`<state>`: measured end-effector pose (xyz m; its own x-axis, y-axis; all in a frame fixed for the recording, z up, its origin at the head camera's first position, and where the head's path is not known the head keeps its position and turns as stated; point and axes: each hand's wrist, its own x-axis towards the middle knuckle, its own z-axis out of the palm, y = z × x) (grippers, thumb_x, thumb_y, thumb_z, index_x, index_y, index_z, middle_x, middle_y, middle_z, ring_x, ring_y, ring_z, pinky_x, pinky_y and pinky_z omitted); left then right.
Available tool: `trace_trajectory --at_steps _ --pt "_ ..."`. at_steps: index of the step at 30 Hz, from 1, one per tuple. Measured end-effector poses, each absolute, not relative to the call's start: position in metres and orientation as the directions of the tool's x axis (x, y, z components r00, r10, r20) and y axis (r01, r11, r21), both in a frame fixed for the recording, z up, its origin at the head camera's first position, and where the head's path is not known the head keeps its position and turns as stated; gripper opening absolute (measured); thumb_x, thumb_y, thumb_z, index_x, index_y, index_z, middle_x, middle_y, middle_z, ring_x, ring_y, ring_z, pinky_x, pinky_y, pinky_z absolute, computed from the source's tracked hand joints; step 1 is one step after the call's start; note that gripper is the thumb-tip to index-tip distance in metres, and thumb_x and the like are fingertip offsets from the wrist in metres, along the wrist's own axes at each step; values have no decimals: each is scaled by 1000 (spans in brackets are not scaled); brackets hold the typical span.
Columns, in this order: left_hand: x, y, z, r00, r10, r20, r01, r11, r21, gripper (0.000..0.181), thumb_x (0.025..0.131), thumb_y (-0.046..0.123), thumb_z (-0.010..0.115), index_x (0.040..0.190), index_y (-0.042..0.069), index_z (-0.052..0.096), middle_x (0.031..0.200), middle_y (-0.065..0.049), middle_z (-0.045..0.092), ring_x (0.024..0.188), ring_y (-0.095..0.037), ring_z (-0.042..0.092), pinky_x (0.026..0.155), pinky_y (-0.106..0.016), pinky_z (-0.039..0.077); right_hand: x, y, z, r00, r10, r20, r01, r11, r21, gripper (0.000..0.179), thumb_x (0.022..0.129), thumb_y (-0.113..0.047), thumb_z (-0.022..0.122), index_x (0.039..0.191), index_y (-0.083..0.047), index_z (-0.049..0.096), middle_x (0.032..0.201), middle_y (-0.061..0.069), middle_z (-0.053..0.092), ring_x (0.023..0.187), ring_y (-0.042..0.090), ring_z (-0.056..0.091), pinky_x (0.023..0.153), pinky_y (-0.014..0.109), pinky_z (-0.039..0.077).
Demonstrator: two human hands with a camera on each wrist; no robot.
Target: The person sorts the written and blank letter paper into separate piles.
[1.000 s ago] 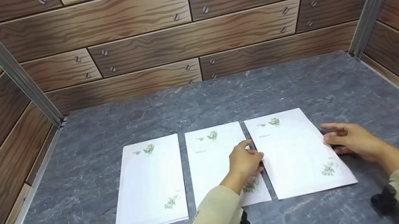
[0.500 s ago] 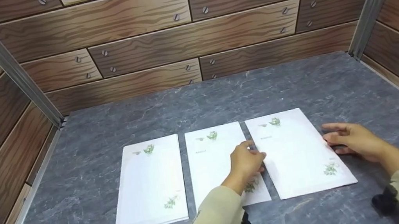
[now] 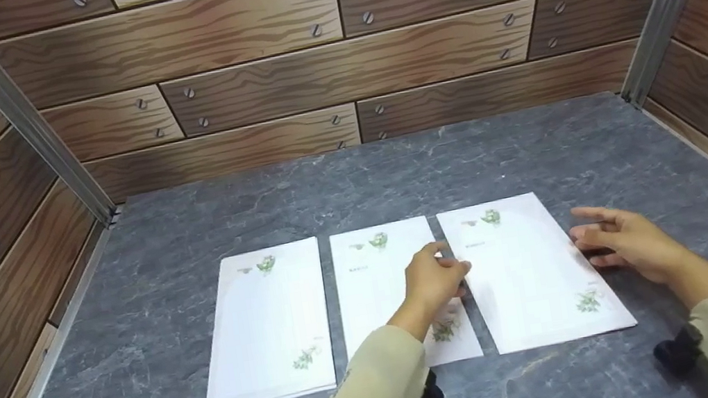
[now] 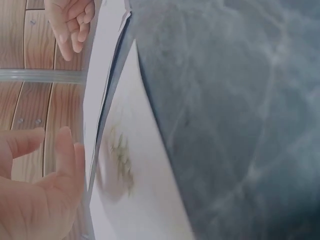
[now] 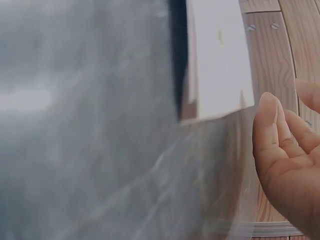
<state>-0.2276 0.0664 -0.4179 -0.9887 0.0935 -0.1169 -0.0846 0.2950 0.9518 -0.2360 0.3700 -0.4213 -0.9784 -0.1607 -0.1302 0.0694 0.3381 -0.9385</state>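
Note:
Three white stacks of paper printed with green plants lie side by side: the left stack (image 3: 267, 324), the middle paper (image 3: 380, 300) and the right stack (image 3: 526, 271). Over the middle paper is my left hand (image 3: 432, 278), its fingertips at the left edge of the right stack. In the left wrist view, thumb and fingers stand apart with nothing between them. My right hand (image 3: 631, 245) is beside the right stack's right edge, fingers loosely bent and holding nothing. Whether its fingertips touch that edge I cannot tell. The left forearm hides part of the middle paper.
The dark grey marbled tabletop (image 3: 324, 189) lies under all the papers. Wood-patterned panels (image 3: 260, 86) wall it in at the back and both sides. Metal posts (image 3: 25, 114) stand in the back corners.
The right stack has shifted very slightly to the right. Both hands have lifted a little, and the right hand's fingers have eased upward at the paper's edge. The other papers keep their places.

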Motion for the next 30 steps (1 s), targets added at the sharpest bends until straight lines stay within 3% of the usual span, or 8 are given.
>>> trace_trajectory --at_steps 5,9,11,14,18,23,30 --pt "-232 56 -413 -987 120 -103 -70 251 966 60 84 17 75 136 2 49 91 -2 61 76 -22 67 63 -26 56 -240 362 -415 -986 -149 -68 24 276 -961 74 96 -24 60 148 7 18 113 -1 60 96 8 62 77 32 56" --pt "-237 46 -407 -987 127 -99 -64 260 964 67 83 28 76 140 8 46 102 -2 62 84 -19 65 72 -28 55 -243 354 -409 -991 -128 -47 14 244 -970 77 96 -25 60 149 5 14 110 -7 58 95 5 62 79 32 55" --pt "-240 41 -404 -987 125 -99 -63 265 962 71 81 32 77 141 10 45 108 -3 62 90 -19 63 77 -29 53 -244 350 -407 -992 -122 -43 14 235 -972 78 96 -27 59 150 4 11 114 -4 55 96 3 61 81 32 54" --pt "-242 34 -401 -987 132 -97 -59 263 963 77 80 37 77 144 13 41 116 -4 60 100 -20 61 84 -33 51 -245 345 -404 -993 -114 -39 12 228 -974 80 97 -29 58 151 2 8 127 11 50 97 0 60 84 31 53" --pt "-244 24 -399 -982 160 -96 -59 224 973 83 80 38 77 147 14 35 126 -7 56 113 -24 55 91 -36 49 -248 337 -402 -993 -116 -35 9 218 -976 81 97 -30 57 152 -1 5 144 30 31 99 -2 57 93 37 49" --pt "-246 10 -399 -978 197 -73 -37 184 982 87 80 36 77 150 13 30 136 -10 48 124 -29 46 96 -39 46 -250 324 -399 -992 -119 -46 21 208 -978 84 96 -33 58 153 -6 3 150 29 22 107 2 53 104 56 33" --pt "-248 -14 -400 -979 197 -51 -12 194 981 91 81 35 78 151 11 25 142 -12 43 128 -29 42 101 -41 42 -251 304 -398 -993 -118 -22 -2 194 -981 86 96 -31 59 153 -7 0 151 27 22 131 35 37 106 57 30"
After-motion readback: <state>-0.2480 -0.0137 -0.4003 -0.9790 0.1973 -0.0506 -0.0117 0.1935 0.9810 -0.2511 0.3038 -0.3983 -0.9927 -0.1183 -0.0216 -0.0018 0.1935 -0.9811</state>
